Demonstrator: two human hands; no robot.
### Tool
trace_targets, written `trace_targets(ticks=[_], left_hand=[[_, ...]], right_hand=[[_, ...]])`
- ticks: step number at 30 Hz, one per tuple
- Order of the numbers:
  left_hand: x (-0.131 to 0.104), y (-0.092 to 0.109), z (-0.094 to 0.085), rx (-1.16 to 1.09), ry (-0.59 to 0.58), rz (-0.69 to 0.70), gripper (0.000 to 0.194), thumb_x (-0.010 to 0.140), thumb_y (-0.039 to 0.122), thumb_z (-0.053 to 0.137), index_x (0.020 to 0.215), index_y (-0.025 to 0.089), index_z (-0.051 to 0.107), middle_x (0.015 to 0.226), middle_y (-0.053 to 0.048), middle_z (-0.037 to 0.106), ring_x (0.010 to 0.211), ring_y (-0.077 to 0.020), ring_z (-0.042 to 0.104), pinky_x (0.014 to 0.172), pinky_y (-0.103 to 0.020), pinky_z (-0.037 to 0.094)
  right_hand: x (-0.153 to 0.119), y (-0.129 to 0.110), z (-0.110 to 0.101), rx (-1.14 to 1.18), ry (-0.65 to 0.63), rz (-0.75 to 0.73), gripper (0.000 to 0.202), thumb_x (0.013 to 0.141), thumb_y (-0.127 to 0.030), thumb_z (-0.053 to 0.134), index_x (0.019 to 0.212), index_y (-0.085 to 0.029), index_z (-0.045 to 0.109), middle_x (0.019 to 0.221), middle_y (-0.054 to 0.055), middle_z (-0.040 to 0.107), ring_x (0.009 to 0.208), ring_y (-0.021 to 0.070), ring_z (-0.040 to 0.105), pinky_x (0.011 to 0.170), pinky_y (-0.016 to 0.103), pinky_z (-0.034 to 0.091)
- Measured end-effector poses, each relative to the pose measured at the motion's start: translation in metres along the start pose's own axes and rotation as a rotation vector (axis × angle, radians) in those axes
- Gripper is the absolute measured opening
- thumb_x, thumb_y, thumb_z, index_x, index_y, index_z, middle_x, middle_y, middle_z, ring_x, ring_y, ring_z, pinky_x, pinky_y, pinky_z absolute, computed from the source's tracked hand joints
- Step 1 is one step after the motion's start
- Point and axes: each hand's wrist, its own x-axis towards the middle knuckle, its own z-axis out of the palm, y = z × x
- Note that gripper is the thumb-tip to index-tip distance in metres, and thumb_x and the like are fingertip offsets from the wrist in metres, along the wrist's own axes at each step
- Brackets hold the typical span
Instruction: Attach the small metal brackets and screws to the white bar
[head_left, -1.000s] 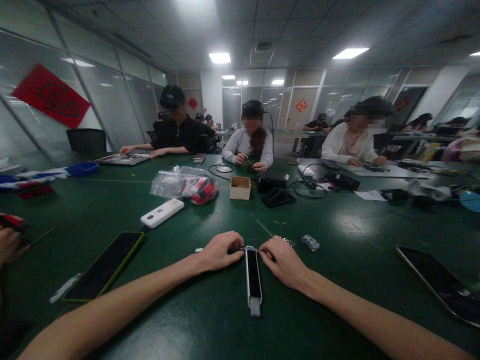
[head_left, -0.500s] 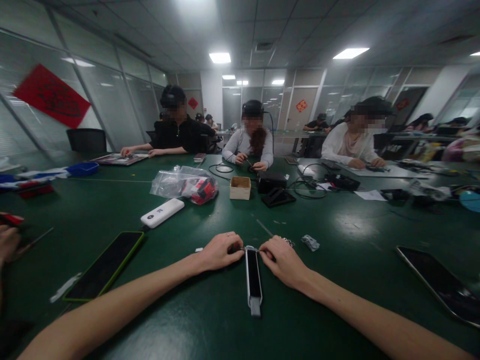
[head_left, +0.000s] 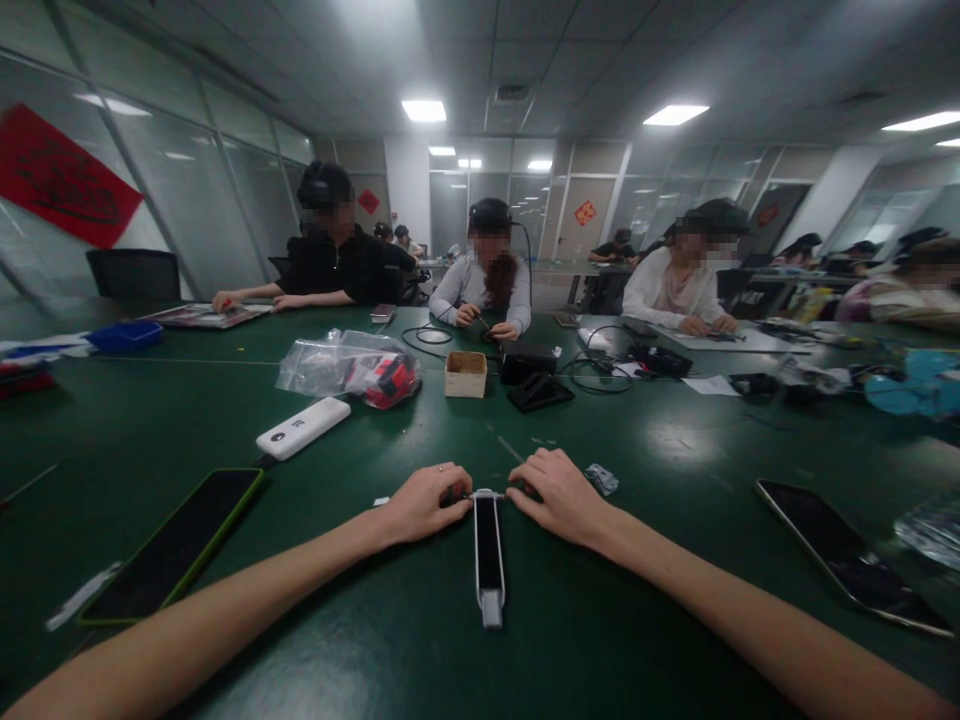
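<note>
In front of me on the dark green table lies a slim oblong device (head_left: 488, 545) with a black face, a white rim and a pale block-like end towards me. My left hand (head_left: 431, 502) is closed at the left of its far end, and a small dark and reddish thing shows between thumb and fingers. On the other side, my right hand (head_left: 561, 497) is closed too, thumb and fingertips close to the far right corner. A thin piece sticks out between these fingertips and the device; what it is, I cannot make out. A crumpled clear wrapper (head_left: 602, 479) lies beyond the right hand.
A green-edged phone (head_left: 176, 545) and a white power bank (head_left: 304, 428) lie on the left, another phone (head_left: 844, 555) on the right. Farther off are plastic bags (head_left: 349, 368), a small open box (head_left: 466, 375) and black cables. Several people sit across the table.
The view has turned slightly right, so most things appear farther left. My right hand has lifted its knuckles slightly and spread its fingers a little. A neighbour's hand at the left edge has left view.
</note>
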Motion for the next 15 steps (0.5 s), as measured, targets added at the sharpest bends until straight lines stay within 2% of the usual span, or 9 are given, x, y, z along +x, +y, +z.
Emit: trace_targets(ticks=[4, 7, 11, 15], left_hand=[[0.001, -0.003, 0.001, 0.005, 0.002, 0.005, 0.012, 0.084, 0.028, 0.053, 0.088, 0.018, 0.058, 0.077, 0.000, 0.055, 0.066, -0.0124, 0.050, 0.060, -0.022, 0.039], [0.001, -0.003, 0.001, 0.001, -0.001, 0.004, 0.013, 0.084, 0.028, 0.053, 0.088, 0.018, 0.058, 0.078, 0.000, 0.056, 0.065, -0.0122, 0.050, 0.060, -0.022, 0.039], [0.001, -0.002, -0.001, -0.009, -0.012, -0.015, 0.014, 0.084, 0.029, 0.053, 0.088, 0.017, 0.058, 0.079, 0.000, 0.057, 0.064, -0.0121, 0.050, 0.060, -0.023, 0.039], [0.001, -0.001, -0.001, -0.010, -0.018, -0.045, 0.014, 0.083, 0.030, 0.053, 0.085, 0.017, 0.058, 0.078, 0.000, 0.057, 0.064, -0.0120, 0.049, 0.059, -0.023, 0.039]], right_hand=[[0.005, 0.021, -0.024, -0.070, 0.015, 0.048, 0.021, 0.092, -0.030, 0.050, 0.092, -0.015, 0.065, 0.084, 0.006, 0.063, 0.079, 0.0183, 0.053, 0.071, 0.031, 0.036], [0.006, 0.038, -0.038, -0.127, -0.019, 0.092, 0.021, 0.092, -0.027, 0.048, 0.092, -0.015, 0.065, 0.086, 0.007, 0.064, 0.080, 0.0184, 0.054, 0.072, 0.031, 0.036], [0.005, 0.055, -0.045, -0.169, -0.181, 0.125, 0.018, 0.091, -0.025, 0.048, 0.091, -0.017, 0.065, 0.088, 0.006, 0.065, 0.082, 0.0188, 0.056, 0.074, 0.031, 0.038], [0.002, 0.062, -0.043, -0.165, -0.358, 0.147, 0.014, 0.088, -0.023, 0.051, 0.090, -0.018, 0.065, 0.088, 0.006, 0.065, 0.083, 0.0196, 0.058, 0.069, 0.029, 0.039]])
